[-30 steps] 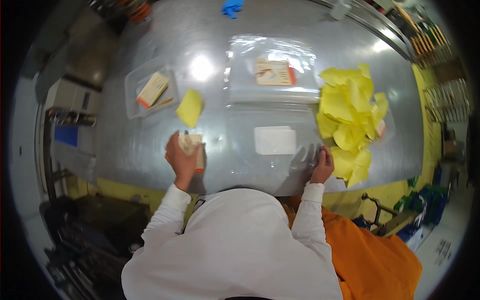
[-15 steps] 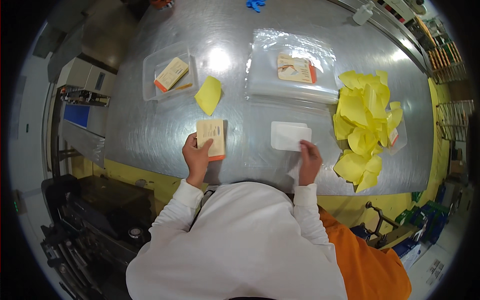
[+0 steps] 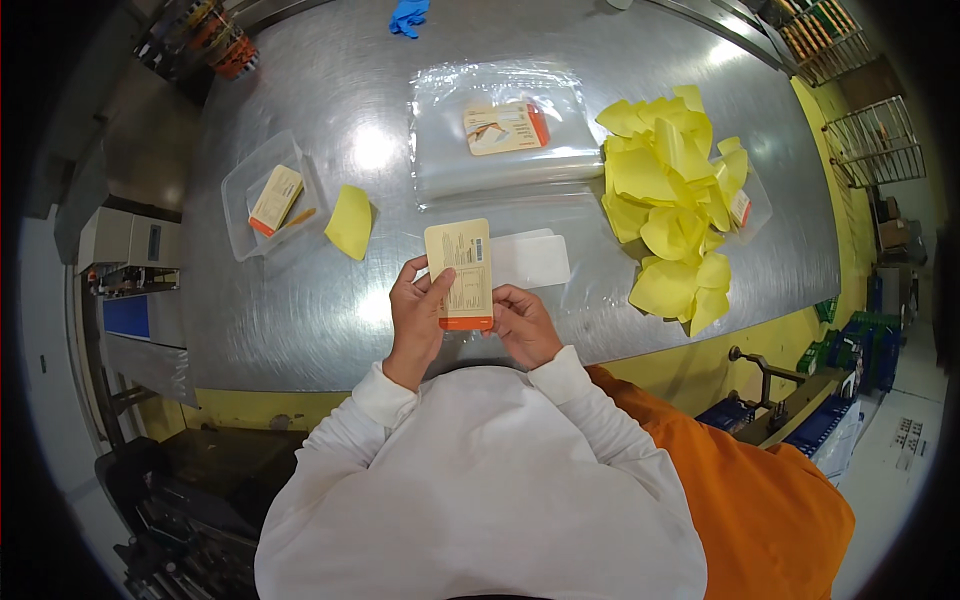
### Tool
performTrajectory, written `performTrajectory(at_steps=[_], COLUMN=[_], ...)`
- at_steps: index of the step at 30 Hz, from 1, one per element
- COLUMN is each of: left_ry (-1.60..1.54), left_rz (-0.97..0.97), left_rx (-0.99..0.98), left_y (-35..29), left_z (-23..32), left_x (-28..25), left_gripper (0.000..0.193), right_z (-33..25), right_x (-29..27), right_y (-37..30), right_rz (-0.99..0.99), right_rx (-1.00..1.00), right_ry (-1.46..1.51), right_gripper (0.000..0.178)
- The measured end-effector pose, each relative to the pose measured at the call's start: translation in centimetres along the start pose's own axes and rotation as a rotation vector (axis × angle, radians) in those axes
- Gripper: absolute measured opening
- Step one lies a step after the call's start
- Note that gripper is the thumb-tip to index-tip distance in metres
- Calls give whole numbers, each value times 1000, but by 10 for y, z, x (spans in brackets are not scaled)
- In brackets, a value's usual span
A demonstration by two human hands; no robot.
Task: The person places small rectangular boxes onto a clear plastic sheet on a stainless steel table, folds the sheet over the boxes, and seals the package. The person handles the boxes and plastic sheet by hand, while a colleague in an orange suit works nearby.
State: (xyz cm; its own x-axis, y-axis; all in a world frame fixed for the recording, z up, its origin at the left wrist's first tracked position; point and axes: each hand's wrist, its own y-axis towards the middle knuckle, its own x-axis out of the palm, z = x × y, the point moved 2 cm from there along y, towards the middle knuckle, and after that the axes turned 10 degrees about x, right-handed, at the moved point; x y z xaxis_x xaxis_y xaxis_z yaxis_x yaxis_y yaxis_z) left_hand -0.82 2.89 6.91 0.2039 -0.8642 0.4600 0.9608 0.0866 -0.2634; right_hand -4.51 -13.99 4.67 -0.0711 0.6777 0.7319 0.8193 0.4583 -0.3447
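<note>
My left hand (image 3: 418,312) grips a small stack of cream printed cards (image 3: 460,262) with an orange lower edge. The thumb lies across the front face, and the fingers go behind. At the stack's lower right corner, my right hand (image 3: 526,326) is closed with its fingertips on the edge. Just beyond, overlapping white rounded cards (image 3: 545,260) lie on the clear plastic, partly hidden by the stack. Farther off, another cream-and-orange card (image 3: 505,128) rests on a pile of clear plastic bags (image 3: 570,170).
A clear plastic tub (image 3: 238,205) holding a cream-and-orange pack (image 3: 276,200) stands left, beside a single yellow sheet (image 3: 349,222). Crumpled yellow sheets (image 3: 662,200) heap up on the right, partly covering another clear tub. A blue glove (image 3: 408,17) lies at the steel table's far side.
My right hand has left the white cards and come to the card stack. My left hand has raised the stack and brought it right, in front of me. The view has shifted.
</note>
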Motion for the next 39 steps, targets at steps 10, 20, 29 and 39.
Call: performTrajectory(at_steps=[10,20,29,39], left_ry=[35,-21,665,787], left_rz=[54,129,97,384], left_rx=[56,-33,416,363], left_y=[-6,4,7,20], left_z=[-5,-14,16,-11], left_x=[-7,-36,-59,-104], left_gripper=[38,42,56,55], right_z=[8,10,-18,-31], right_x=[-3,-9,-2,-17], right_y=[0,5,6,-2], right_rz=[-32,89,368,638], right_rx=[69,31,-155,-266], right_ry=[-49,-127,-471,-813], right_gripper=[25,10,9,10])
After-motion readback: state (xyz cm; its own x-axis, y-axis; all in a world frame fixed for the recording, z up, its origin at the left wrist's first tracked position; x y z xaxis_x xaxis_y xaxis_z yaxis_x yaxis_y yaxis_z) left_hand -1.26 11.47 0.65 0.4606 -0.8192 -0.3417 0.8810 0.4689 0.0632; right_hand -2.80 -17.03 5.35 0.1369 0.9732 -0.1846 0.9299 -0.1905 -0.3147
